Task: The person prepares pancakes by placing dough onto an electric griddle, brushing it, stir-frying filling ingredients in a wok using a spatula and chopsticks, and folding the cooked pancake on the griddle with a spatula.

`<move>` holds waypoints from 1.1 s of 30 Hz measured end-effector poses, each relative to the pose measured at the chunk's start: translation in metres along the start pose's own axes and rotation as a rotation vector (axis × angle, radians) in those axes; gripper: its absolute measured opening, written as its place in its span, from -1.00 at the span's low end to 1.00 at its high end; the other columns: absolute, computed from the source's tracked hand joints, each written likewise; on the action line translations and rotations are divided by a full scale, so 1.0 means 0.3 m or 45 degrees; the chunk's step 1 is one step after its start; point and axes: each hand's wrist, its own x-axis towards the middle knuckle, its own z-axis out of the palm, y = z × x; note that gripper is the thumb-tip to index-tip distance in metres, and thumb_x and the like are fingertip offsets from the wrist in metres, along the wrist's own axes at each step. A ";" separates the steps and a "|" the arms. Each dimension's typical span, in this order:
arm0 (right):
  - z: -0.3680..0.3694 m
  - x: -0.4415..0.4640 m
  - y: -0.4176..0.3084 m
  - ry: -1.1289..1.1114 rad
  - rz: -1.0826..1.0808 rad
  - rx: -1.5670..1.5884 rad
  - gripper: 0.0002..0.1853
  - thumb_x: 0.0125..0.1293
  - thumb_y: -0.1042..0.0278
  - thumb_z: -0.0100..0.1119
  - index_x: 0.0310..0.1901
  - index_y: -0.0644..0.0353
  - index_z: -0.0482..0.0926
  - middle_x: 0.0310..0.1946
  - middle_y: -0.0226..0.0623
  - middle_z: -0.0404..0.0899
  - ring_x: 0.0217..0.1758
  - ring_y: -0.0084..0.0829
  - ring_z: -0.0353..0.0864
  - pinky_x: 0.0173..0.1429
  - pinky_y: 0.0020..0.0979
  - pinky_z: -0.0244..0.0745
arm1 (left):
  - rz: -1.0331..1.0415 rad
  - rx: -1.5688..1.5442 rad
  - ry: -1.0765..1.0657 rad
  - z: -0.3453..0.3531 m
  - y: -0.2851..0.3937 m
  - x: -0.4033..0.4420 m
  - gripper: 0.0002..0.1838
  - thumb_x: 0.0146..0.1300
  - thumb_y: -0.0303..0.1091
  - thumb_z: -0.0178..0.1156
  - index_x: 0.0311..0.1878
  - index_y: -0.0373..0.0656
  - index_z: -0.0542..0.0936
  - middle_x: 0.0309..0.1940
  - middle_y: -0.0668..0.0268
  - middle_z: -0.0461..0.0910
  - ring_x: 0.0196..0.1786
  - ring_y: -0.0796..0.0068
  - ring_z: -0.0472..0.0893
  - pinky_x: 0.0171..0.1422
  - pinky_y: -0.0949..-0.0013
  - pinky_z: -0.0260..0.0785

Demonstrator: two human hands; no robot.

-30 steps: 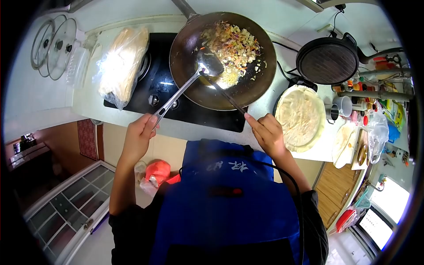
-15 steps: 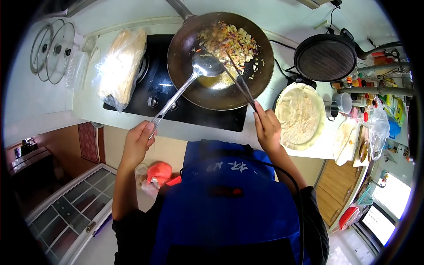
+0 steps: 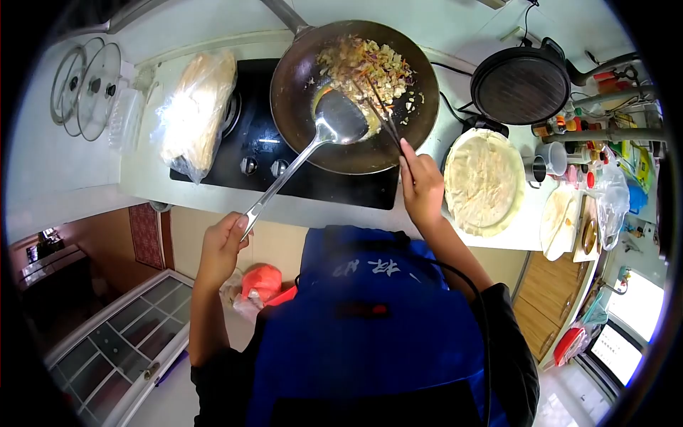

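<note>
My left hand [image 3: 225, 245] is closed around the handle end of a metal spatula [image 3: 341, 117]. Its broad blade lies inside a dark wok [image 3: 299, 142], low in the pan and left of the food. Between the fingers of my right hand [image 3: 422, 181] is a pair of dark chopsticks [image 3: 388, 124]. Their tips reach into the chopped food [image 3: 370, 64], a mix of pale pieces with orange and purple shreds, heaped toward the wok's far side. The spatula blade hides part of the wok's bottom.
The wok sits on a black cooktop [image 3: 341, 191]. Left of it lies a plastic bag of pale sheets [image 3: 196, 114]. To the right are stacked round flatbreads [image 3: 484, 181], a ridged black griddle [image 3: 521, 85] and a metal cup [image 3: 534, 171]. Glass lids [image 3: 96, 89] hang at the left wall.
The spatula blade has turned to show its broad face and moved slightly down in the wok. My right hand has moved slightly left with the chopsticks. The view has shifted a little.
</note>
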 end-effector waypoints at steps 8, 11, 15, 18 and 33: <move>0.011 -0.006 -0.018 -0.050 -0.082 -0.054 -0.57 0.31 0.60 0.31 0.23 0.22 0.66 -0.51 -0.18 0.41 -0.42 -0.14 0.47 -0.31 -0.17 0.45 | 0.205 0.614 0.119 -0.010 0.005 -0.045 -0.67 0.63 -0.18 0.01 -0.15 -0.24 0.57 -0.62 0.13 0.40 -0.55 0.19 0.47 -0.37 0.15 0.33; -0.026 -0.003 -0.049 -0.079 -0.067 0.010 -0.57 0.31 0.60 0.31 0.23 0.21 0.66 -0.48 -0.18 0.45 -0.40 -0.15 0.50 -0.29 -0.16 0.45 | 0.299 0.717 0.183 -0.013 -0.027 -0.062 -0.66 0.63 -0.17 -0.01 -0.15 -0.22 0.58 -0.62 0.11 0.41 -0.54 0.11 0.49 -0.36 0.11 0.34; 0.007 -0.044 -0.094 -0.163 -0.112 0.001 -0.58 0.29 0.58 0.33 0.21 0.21 0.68 -0.46 -0.18 0.46 -0.38 -0.16 0.51 -0.27 -0.18 0.48 | 0.245 0.705 0.251 -0.021 -0.034 -0.074 -0.61 0.65 -0.14 -0.05 -0.17 -0.24 0.57 -0.64 0.14 0.39 -0.56 0.17 0.49 -0.38 0.15 0.32; 0.051 -0.090 -0.100 -0.330 0.017 -0.129 -0.55 0.27 0.51 0.33 0.22 0.24 0.65 -0.38 -0.20 0.51 -0.26 -0.16 0.59 -0.17 -0.21 0.57 | 0.150 0.514 0.335 -0.004 -0.067 -0.076 -0.57 0.66 -0.11 -0.08 -0.20 -0.26 0.57 -0.67 0.24 0.35 -0.59 0.36 0.43 -0.42 0.22 0.24; -0.341 -0.114 -0.281 -0.493 0.830 1.176 -0.61 0.62 0.26 0.08 0.35 0.25 0.49 0.04 -0.26 0.58 -0.01 -0.49 0.58 0.12 -0.41 0.49 | 0.491 -0.521 -0.573 0.646 0.267 -0.042 -0.72 0.71 -0.25 -0.22 0.27 -0.19 0.30 -0.37 0.32 0.47 -0.41 0.65 0.39 -0.31 0.53 0.24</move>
